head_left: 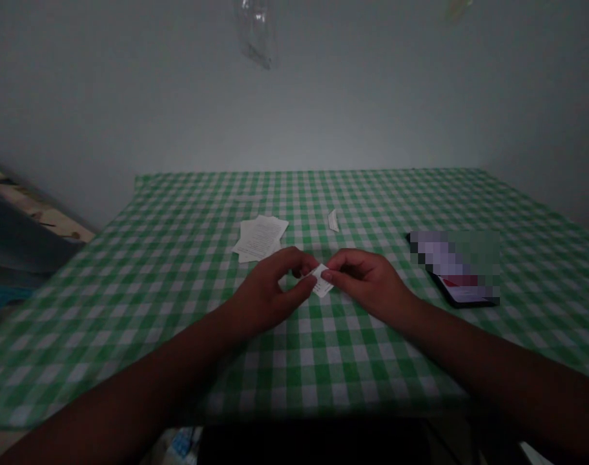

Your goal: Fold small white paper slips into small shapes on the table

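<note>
Between my two hands is a small folded piece of printed paper (322, 286), held just above the checked tablecloth. My left hand (279, 284) pinches its left side between thumb and fingers. On the other side, my right hand (365, 276) grips the upper right edge, thumb on top. Fingers hide part of the paper. Beyond my left hand lies a loose stack of printed paper sheets (260, 237), fanned at the corners. A smaller folded paper piece (333, 220) rests on the cloth past my right hand.
A green and white checked tablecloth (362, 361) covers the table. To the right lies a phone (469, 297), its screen partly pixelated. A clear plastic bag (256, 32) hangs on the wall behind. At the far left edge is a blue plastic object (4, 297).
</note>
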Available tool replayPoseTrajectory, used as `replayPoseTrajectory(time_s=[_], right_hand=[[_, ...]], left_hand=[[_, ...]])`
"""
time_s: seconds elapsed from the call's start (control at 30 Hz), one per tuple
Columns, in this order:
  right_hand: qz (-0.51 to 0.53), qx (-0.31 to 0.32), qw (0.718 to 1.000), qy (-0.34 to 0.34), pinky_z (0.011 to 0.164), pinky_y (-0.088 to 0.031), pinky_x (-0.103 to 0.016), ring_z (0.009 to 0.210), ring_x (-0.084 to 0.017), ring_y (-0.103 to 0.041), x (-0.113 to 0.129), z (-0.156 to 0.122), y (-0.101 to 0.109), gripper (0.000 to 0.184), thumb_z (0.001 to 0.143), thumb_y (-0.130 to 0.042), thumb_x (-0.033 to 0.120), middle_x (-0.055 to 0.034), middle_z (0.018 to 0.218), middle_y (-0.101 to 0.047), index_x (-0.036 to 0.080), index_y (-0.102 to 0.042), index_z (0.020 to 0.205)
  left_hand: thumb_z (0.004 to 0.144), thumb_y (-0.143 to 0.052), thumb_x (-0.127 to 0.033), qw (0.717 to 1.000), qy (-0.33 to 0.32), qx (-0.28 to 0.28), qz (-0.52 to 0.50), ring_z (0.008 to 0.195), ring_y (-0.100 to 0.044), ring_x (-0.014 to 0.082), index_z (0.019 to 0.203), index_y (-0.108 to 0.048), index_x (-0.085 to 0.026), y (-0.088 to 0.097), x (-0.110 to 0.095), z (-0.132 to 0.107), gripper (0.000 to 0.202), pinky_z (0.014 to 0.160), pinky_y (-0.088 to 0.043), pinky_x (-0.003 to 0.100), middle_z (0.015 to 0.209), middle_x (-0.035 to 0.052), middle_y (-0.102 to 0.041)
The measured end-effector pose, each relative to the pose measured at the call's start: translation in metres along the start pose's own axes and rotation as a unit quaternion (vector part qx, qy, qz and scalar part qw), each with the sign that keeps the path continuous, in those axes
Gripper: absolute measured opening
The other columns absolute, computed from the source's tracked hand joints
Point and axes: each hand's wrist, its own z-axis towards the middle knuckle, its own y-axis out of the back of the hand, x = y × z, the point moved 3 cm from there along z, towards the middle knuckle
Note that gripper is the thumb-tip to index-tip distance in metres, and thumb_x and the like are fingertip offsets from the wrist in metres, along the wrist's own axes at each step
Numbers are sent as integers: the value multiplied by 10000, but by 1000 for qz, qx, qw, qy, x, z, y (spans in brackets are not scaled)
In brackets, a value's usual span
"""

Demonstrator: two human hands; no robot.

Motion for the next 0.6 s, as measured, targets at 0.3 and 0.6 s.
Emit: replayPoseTrajectory(time_s=[0.3, 0.6], right_hand=[[-85, -20, 991, 98, 781, -522, -338, 830, -166, -629, 6, -6, 0, 163, 841, -718, 322, -12, 879, -666, 231, -655, 961], [-129, -18, 985, 117, 767, -525, -356, 819, -180, -643, 12, -5, 3, 76, 875, -675, 301, -27, 866, -678, 232, -644, 875]], left_hand=[[896, -617, -347, 992, 95, -45, -65, 714, -550, 137, 821, -637, -182, 1, 5, 1, 182, 659, -433, 279, 766, 2, -629], [892, -635, -330, 992, 75, -75, -73, 702, -544, 127, 796, -604, -183, 6, 2, -1, 179, 646, -417, 260, 767, -4, -614]])
